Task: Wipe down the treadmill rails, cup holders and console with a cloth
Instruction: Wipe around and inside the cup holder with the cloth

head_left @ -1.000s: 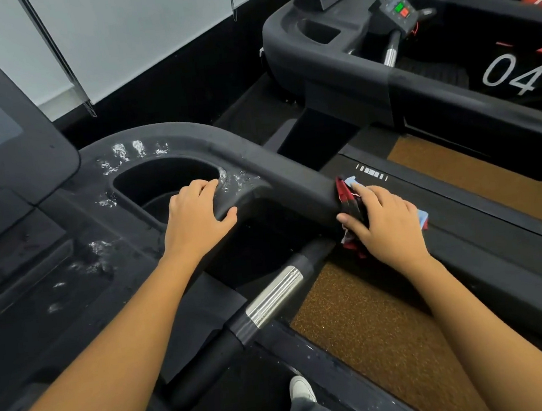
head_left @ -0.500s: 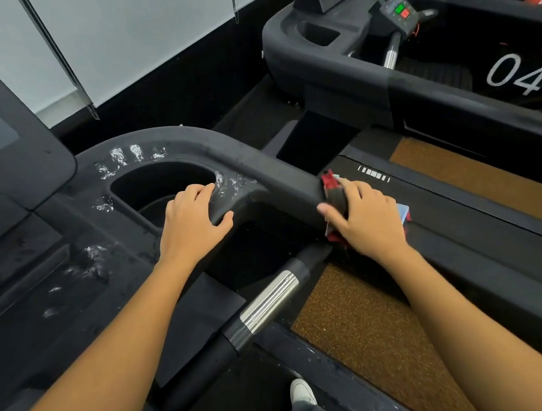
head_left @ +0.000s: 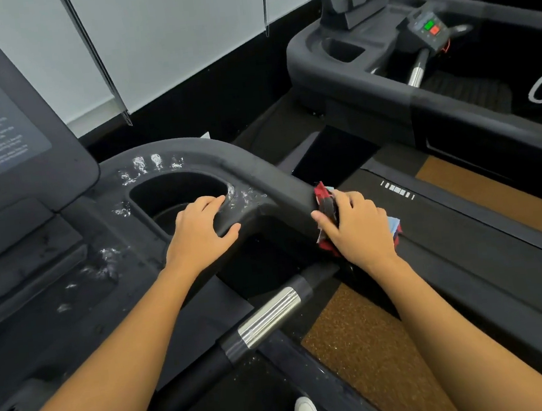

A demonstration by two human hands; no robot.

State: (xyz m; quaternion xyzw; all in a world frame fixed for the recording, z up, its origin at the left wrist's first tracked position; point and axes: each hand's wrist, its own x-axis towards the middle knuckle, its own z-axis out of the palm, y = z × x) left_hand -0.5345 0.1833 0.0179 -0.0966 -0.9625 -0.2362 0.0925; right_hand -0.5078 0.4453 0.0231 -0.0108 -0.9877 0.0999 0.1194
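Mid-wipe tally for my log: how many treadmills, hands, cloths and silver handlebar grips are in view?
Treadmills: 2 (near treadmill, far treadmill)
Hands: 2 (left hand, right hand)
Cloths: 1 (cloth, under the right hand)
Silver grips: 2 (near silver grip, far silver grip)
Total: 7

One view, worn on the head, wide-angle. Looking forward and steeply down over the near treadmill, close in, with both forearms filling the bottom corners. Centred on the cup holder (head_left: 178, 191) and the curved rail (head_left: 259, 169), left hand (head_left: 199, 236) and right hand (head_left: 361, 232) mid-frame, cloth (head_left: 325, 199) in the right hand's grip. Angled a touch right: console (head_left: 4, 133) clipped at the left edge, second treadmill (head_left: 366, 71) far right and further off, also clipped. Pale wall (head_left: 177, 31) across the far top. Almost straight down at the near edge, a white shoe (head_left: 306, 409) just in shot. Some bowing of straight lines toward the edges.
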